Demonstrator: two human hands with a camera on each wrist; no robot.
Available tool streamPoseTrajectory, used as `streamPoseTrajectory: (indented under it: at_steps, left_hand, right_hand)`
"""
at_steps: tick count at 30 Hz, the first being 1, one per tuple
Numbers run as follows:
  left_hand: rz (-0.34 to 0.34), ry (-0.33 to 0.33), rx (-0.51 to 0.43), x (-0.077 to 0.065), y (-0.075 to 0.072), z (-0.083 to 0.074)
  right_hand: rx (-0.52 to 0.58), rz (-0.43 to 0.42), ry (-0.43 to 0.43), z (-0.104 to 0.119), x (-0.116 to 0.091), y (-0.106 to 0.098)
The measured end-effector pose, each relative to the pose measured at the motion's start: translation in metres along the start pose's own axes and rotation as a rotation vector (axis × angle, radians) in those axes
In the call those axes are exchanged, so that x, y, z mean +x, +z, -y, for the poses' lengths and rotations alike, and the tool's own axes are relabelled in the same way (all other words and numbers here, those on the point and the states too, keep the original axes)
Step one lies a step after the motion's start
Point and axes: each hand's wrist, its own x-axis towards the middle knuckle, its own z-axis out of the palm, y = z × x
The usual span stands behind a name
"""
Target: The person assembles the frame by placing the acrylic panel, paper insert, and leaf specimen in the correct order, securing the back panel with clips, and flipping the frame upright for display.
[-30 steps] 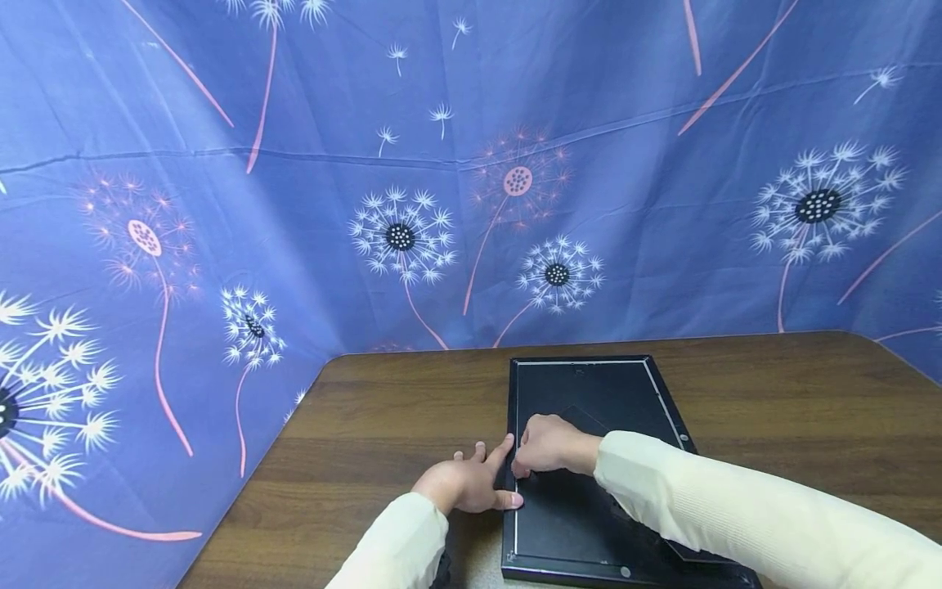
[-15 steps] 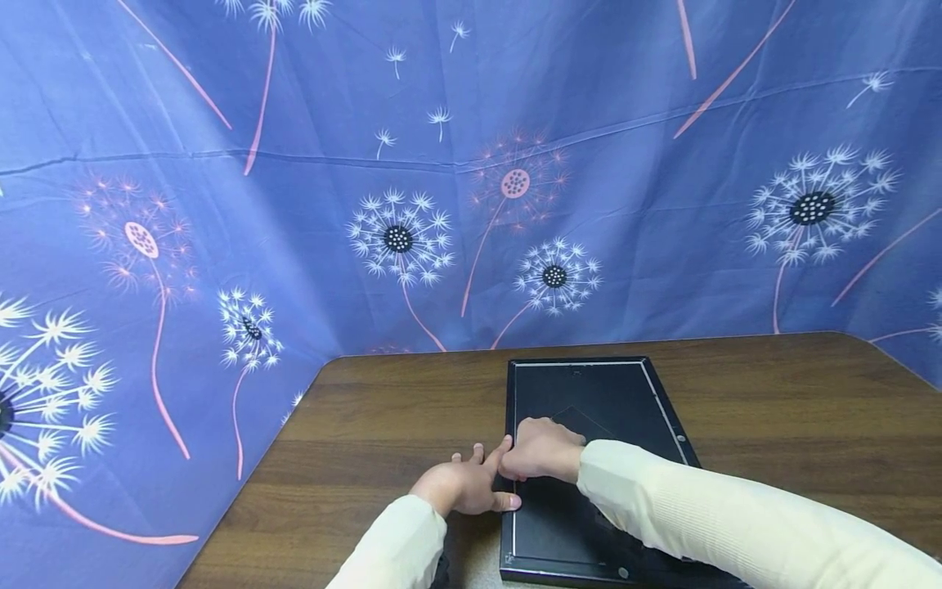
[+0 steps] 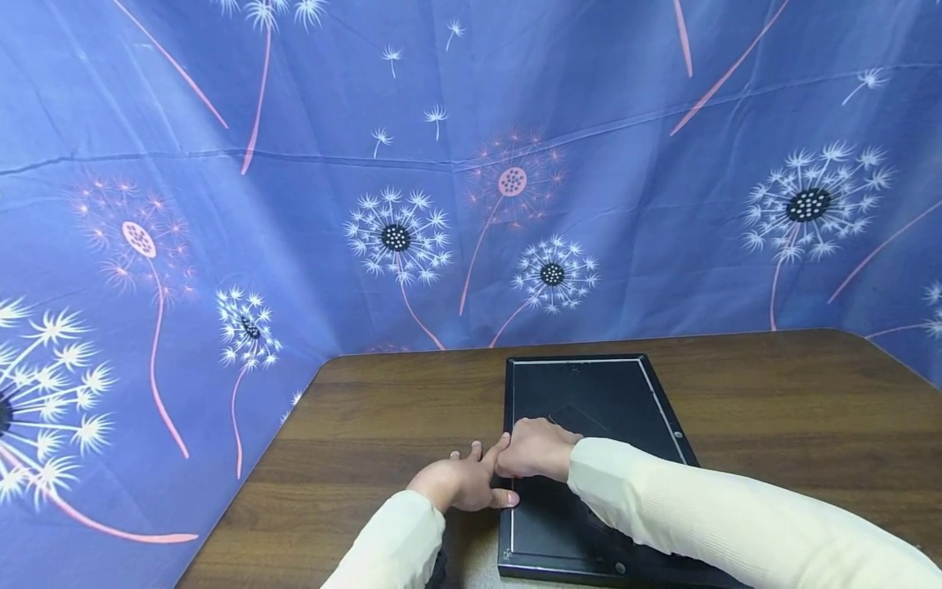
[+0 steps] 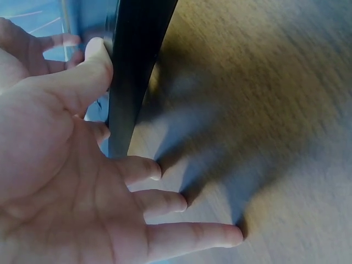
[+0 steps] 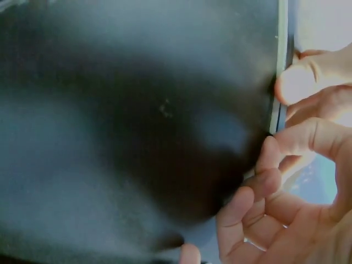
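Observation:
A black picture frame (image 3: 603, 384) lies back side up on the wooden table, its backing edged by a thin pale line. My left hand (image 3: 467, 483) is beside its left edge, thumb resting on the rim. In the left wrist view the other fingers of my left hand (image 4: 82, 187) are spread, several touching the tabletop. My right hand (image 3: 537, 448) is bent over the same left rim, just beyond the left thumb. Its curled fingers (image 5: 236, 209) grip at the edge in the right wrist view; any small part between the fingertips is hidden.
The brown wood-grain table (image 3: 383, 409) extends on both sides of the frame. A blue cloth (image 3: 471, 245) with a dandelion print hangs behind and to the left. Round metal-looking spots (image 3: 679, 434) sit along the frame's border.
My right hand has shifted left from the backing onto the rim, close against the left hand. The left hand keeps its place, and the frame has hardly moved.

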Motion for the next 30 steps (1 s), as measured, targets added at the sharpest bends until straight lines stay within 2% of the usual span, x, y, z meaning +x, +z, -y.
streamPoseTrajectory:
  at_steps: [6, 20, 30]
  left_hand:
    - [0.006, -0.017, 0.015, -0.0006, -0.0005, -0.0023]
    - [0.014, -0.028, 0.032, 0.0011, 0.0004, -0.0005]
    - [0.01, -0.011, 0.044, 0.002, 0.0009, -0.0021]
  right_hand:
    - [-0.004, 0.043, -0.019, -0.0003, -0.0025, -0.0051]
    - [-0.015, 0.029, -0.047, 0.0001, 0.0003, -0.0046]
    - [-0.004, 0.065, -0.024, -0.0021, 0.0047, -0.0067]
